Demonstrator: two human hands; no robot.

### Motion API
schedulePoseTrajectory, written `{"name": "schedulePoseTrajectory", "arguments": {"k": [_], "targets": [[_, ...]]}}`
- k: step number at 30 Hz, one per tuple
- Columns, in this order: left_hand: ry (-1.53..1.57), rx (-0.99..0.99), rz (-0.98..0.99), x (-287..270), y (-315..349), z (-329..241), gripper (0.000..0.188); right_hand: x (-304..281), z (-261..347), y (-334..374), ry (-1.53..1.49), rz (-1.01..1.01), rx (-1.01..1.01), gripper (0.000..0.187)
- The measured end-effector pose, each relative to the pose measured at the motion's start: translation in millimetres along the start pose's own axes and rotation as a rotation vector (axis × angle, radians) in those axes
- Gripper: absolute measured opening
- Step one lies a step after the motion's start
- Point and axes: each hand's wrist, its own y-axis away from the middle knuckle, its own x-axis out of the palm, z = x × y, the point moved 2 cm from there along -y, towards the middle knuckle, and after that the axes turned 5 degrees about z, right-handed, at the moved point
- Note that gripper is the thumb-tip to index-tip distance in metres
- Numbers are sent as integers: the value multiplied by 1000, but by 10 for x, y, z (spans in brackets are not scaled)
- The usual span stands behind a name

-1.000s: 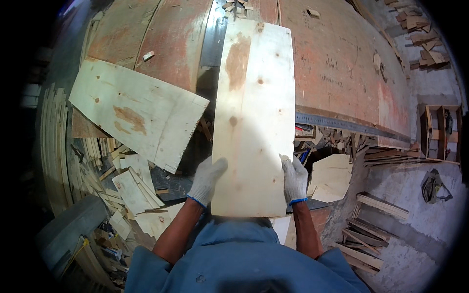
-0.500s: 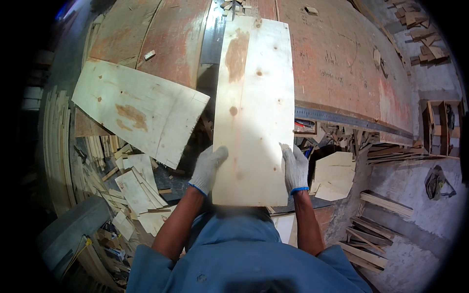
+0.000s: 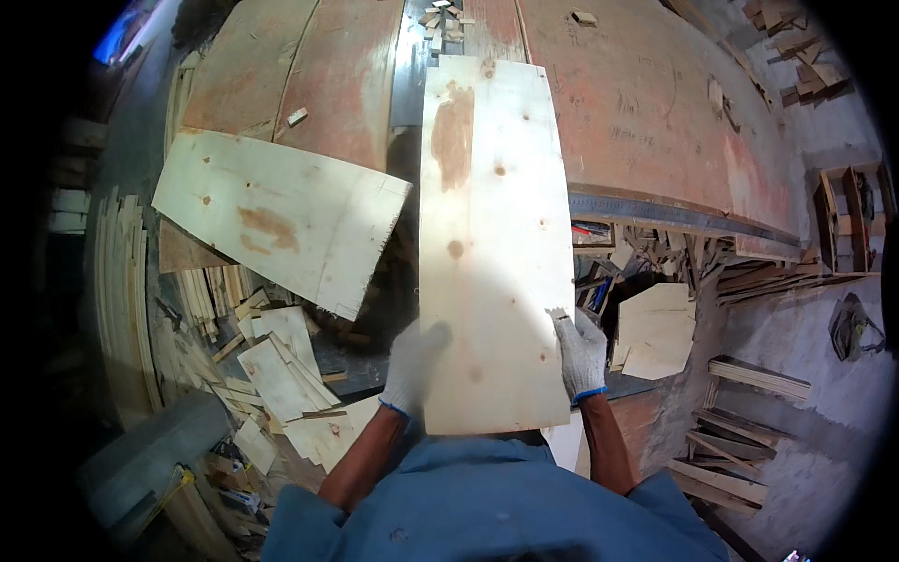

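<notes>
A long pale plywood board [image 3: 496,253] with knots and a brown patch lies lengthwise before me, its near end close to my body. My left hand [image 3: 412,363], in a white knit glove with a blue cuff, grips the board's left edge near that end. On the opposite edge my right hand [image 3: 582,354], gloved the same way, is closed with the thumb on top. The fingers of both hands are mostly hidden at the sides and below. Left of the held board, a second plywood panel [image 3: 281,215] lies at a slant, partly on the worktable.
A worn reddish worktable [image 3: 655,112] spreads beyond, with a metal ruler strip [image 3: 674,214] along its near edge. Wood offcuts [image 3: 290,365] pile up at the lower left. A cut-cornered panel [image 3: 657,330] stands at right, near stacked strips [image 3: 758,377] and a wooden crate [image 3: 854,220].
The held board has come nearer to my body, both hands moving with it. The surroundings have shifted slightly in the view.
</notes>
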Motion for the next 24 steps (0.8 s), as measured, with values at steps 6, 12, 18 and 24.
{"name": "schedulePoseTrajectory", "arguments": {"k": [6, 12, 18, 24], "targets": [[-83, 53, -106, -241, 339, -10, 28, 229, -4, 202, -38, 79, 133, 26], [67, 24, -140, -674, 410, -108, 32, 677, -107, 173, -173, 183, 78, 22], [27, 49, -156, -866, 381, -144, 39, 845, -163, 94, -71, 211, -70, 23], [49, 50, -150, -840, 379, -267, 41, 896, -180, 23, 95, 219, -98, 24]]}}
